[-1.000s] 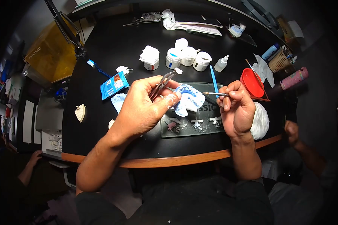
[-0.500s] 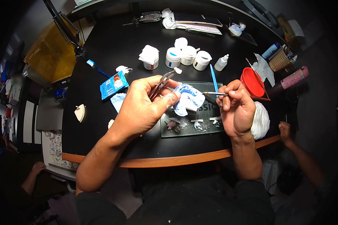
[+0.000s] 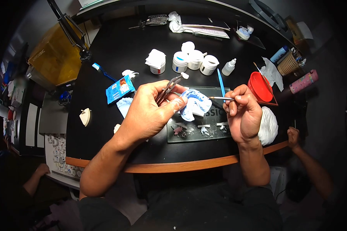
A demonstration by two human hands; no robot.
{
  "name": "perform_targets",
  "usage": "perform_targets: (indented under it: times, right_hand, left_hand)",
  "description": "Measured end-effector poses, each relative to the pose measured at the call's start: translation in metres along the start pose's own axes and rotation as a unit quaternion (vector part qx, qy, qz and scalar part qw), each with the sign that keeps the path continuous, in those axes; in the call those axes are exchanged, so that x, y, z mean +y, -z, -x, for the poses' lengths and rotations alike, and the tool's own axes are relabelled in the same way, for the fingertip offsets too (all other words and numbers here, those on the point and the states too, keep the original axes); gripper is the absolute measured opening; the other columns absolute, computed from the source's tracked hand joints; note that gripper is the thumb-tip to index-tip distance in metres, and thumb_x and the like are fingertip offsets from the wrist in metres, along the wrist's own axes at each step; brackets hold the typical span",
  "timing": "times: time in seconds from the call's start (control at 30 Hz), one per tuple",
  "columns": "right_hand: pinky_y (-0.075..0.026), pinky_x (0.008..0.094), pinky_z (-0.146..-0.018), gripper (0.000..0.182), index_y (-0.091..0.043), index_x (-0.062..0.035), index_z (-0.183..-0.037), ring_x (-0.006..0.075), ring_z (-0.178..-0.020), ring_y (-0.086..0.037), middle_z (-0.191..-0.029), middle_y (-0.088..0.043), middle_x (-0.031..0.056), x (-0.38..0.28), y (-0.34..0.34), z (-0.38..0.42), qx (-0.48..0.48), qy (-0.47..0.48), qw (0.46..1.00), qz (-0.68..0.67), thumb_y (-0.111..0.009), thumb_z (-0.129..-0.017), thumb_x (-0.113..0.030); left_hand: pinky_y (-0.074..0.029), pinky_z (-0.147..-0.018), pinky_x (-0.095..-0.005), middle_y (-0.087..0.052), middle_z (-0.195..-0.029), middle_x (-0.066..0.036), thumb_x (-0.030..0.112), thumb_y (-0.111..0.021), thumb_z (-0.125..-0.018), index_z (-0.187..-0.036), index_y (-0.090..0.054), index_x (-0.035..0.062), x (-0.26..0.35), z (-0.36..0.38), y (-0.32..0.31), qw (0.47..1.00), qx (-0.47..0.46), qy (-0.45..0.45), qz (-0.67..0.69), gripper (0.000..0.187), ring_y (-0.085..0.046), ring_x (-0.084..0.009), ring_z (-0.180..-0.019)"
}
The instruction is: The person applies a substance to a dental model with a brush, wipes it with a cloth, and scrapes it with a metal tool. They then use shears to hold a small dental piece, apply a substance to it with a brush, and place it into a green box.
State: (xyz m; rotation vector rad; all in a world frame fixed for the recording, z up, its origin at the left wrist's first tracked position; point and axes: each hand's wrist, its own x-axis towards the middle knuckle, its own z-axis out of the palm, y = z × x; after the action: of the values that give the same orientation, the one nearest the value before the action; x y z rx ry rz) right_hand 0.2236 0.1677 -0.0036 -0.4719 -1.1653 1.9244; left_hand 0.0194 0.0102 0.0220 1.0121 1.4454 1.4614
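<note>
My left hand [image 3: 144, 115] is closed around a blue and white, arch-shaped dental model [image 3: 188, 111]. It also grips tweezers [image 3: 169, 86], which point up and away with a small white wad [image 3: 185, 76] at their tips. White smears mark the thumb. Pinched in my right hand [image 3: 243, 113] is a fine brush [image 3: 223, 98], its tip right at the model's right edge. Below both lies a glass slab [image 3: 177, 136] with several dabs of white, bluish and pinkish material. A blue stick [image 3: 220, 81] rests across the slab's far edge.
White jars [image 3: 209, 65] and a dropper bottle [image 3: 229, 67] stand behind. A red bowl [image 3: 260, 87] and white tissue [image 3: 268, 127] are at right. Left are a blue packet [image 3: 120, 89], a toothbrush [image 3: 104, 72] and a plaster piece [image 3: 85, 116]. Other people's hands [image 3: 293, 135] show at both sides.
The whole view has shifted slightly right and down. Both hands keep their grips, and the brush tip stays at the model's right edge.
</note>
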Motion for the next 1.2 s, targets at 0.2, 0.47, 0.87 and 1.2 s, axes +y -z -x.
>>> perform_targets:
  times: [0.2, 0.47, 0.87, 1.2]
  right_hand:
    - [-0.044, 0.0269, -0.064, 0.012, -0.060, 0.0011, -0.096, 0.0112, -0.061, -0.054, -0.084, -0.062, 0.0091, 0.000, -0.004, 0.002, 0.000, 0.004, 1.000, 0.002, -0.054, -0.091, -0.007]
    - [-0.045, 0.0259, -0.070, 0.016, -0.061, 0.0016, -0.104, 0.0128, -0.071, -0.057, -0.075, -0.060, 0.0071, -0.003, -0.014, 0.007, -0.011, 0.066, 0.993, 0.097, -0.053, -0.097, -0.010]
    - [-0.045, 0.0235, -0.071, 0.018, -0.065, 0.0032, -0.109, 0.0102, -0.078, -0.062, -0.090, -0.072, 0.0123, -0.001, -0.024, 0.013, -0.038, 0.089, 0.970, 0.225, -0.052, -0.100, -0.005]
    - [-0.053, 0.0240, -0.077, 0.032, -0.062, -0.0002, -0.111, 0.0144, -0.098, -0.069, -0.106, -0.066, 0.0095, 0.006, -0.023, 0.020, -0.082, 0.155, 0.949, 0.262, -0.077, -0.083, 0.008]
  left_hand:
    - [-0.056, -0.086, -0.0245, -0.073, -0.096, -0.008, 0.005, -0.070, -0.095, -0.117, -0.066, -0.0059, -0.009, -0.002, 0.001, 1.000, -0.003, 0.006, 0.028, 0.025, -0.070, -0.0101, -0.089]
    - [-0.051, -0.074, -0.0218, -0.068, -0.084, 0.000, 0.008, -0.073, -0.093, -0.113, -0.068, -0.0060, -0.008, -0.004, 0.003, 1.000, 0.001, -0.017, 0.001, 0.025, -0.062, -0.0039, -0.077]
    - [-0.049, -0.066, -0.0213, -0.067, -0.080, -0.001, 0.007, -0.074, -0.091, -0.106, -0.070, -0.0061, -0.012, -0.006, 0.002, 0.998, 0.019, -0.040, 0.039, 0.021, -0.058, -0.0028, -0.071]
    - [-0.052, -0.077, -0.0235, -0.072, -0.090, -0.005, 0.007, -0.072, -0.094, -0.111, -0.070, -0.0059, -0.004, -0.003, 0.001, 0.999, 0.014, -0.021, 0.032, 0.021, -0.064, -0.0067, -0.083]
